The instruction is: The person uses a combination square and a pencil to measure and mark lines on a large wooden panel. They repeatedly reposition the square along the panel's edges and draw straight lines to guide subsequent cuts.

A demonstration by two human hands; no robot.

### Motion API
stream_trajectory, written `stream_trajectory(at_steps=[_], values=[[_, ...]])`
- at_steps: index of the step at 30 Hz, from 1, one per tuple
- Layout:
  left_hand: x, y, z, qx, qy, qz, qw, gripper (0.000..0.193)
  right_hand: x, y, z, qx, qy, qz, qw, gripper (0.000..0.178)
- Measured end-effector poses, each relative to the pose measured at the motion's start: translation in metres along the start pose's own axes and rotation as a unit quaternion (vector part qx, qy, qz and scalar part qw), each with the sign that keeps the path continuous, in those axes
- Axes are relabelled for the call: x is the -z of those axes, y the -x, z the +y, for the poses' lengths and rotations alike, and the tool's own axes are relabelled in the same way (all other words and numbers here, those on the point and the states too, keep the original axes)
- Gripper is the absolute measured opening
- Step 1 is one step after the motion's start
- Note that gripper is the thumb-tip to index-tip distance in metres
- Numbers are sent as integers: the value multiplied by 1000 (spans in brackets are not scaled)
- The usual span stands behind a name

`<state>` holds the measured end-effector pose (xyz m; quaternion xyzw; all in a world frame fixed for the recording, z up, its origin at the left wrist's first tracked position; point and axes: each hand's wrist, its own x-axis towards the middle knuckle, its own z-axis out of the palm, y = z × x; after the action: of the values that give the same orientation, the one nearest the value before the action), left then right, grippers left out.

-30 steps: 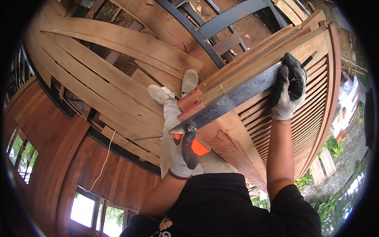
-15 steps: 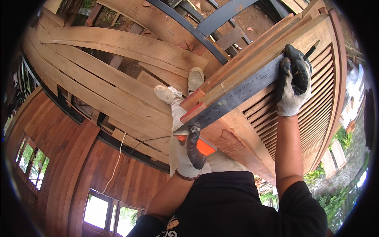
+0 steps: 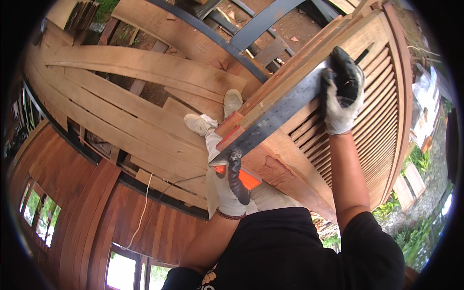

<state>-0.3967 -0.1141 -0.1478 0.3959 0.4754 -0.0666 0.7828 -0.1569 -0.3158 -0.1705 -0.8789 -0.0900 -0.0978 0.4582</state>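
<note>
My left hand [image 3: 232, 181], in a white glove with dark-coated fingers, grips the near end of a broad dark metal ruler [image 3: 280, 116]. Beside that thumb an orange piece [image 3: 249, 180] shows under the ruler; whether the two are joined I cannot tell. The ruler lies slantwise along a slatted wooden panel [image 3: 382, 101], over its solid side rail. At the ruler's far end my right hand [image 3: 344, 94], gloved alike, is curled with its fingers against the blade. A slim black pen-like stick [image 3: 364, 53] pokes out past its knuckles.
Long wooden boards [image 3: 125, 116] spread across the left, with gaps between them. A dark metal frame [image 3: 208, 31] crosses the top. Red-brown plank walling [image 3: 72, 179] with windows stands at the lower left. My shoes [image 3: 232, 102] rest near the panel's edge.
The view has shifted slightly, so panel, ruler and hands sit a little further left. Both hands keep their hold; my right hand stays at the ruler's far end.
</note>
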Motion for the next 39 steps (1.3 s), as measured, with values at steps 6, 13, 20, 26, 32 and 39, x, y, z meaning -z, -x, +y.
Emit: stream_trajectory(at_steps=[6,13,20,26,32,39], values=[[26,-3,-24,22,11,1,1000,40,3,-5,6,38,110,20,993,51],[20,-1,-19,-49,-60,-19,997,43,6,-10,-10,53,174,-4,983,54],[1,-3,-4,-86,-135,-30,987,35,2,1,-13,-126,-187,55,973,70],[-20,1,11,-89,-32,5,995,27,29,-17,-78,0,-69,96,993,73],[-24,-1,16,-106,10,0,994,26,20,31,-130,-203,-235,-229,923,44],[-22,-1,4,-35,118,19,992,25,-24,39,-127,-253,-263,-405,838,27]])
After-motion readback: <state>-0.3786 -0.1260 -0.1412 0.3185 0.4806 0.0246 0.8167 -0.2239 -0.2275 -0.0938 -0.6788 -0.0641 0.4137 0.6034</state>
